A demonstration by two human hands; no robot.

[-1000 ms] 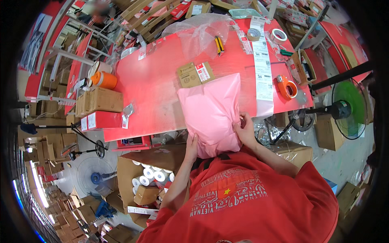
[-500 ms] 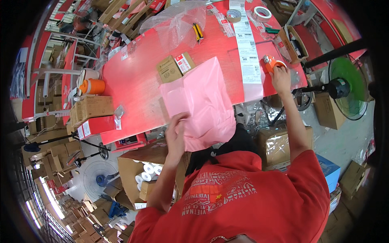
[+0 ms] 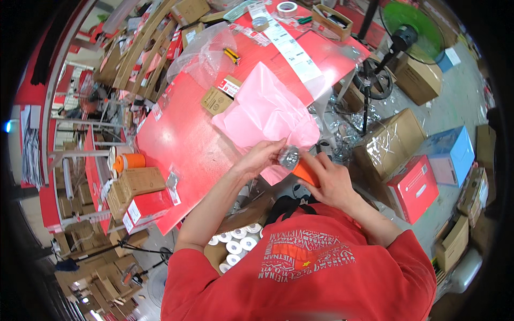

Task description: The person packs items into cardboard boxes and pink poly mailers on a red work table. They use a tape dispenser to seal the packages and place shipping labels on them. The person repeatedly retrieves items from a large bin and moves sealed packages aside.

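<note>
A: Right hand (image 3: pixel 331 182), quick. Gripping anything?
B: Yes. My fingers are closed round an orange tape dispenser (image 3: pixel 307 173), its shiny grey end pointing at my other hand.
A: And the left hand (image 3: pixel 259 159)?
B: Fingertips right by that grey end, over the lower part of the pink bag (image 3: pixel 259 112). Can't tell if I'm pinching tape, bag or nothing; too small.
A: Where's the bag, exactly?
B: On the near edge of the red table (image 3: pixel 187 152), in front of me. Upper part lies on the top, lower part sticks out past the edge. Surface is creased.
A: Around it?
B: Small brown box (image 3: pixel 214 101) just beside it, on the left. Yellow-and-black cutter (image 3: pixel 232 56) farther back, next to clear bubble wrap (image 3: pixel 195 61). A strip of white labels (image 3: pixel 293 48) runs down the right part of the table.
A: Far side?
B: White tape roll (image 3: pixel 287 7), a tan roll (image 3: pixel 260 22) near it, then an open carton (image 3: pixel 327 28) with dark items inside.
A: Below the table?
B: White rolls (image 3: pixel 234 247) in a box, partly hidden by my shirt.
</note>
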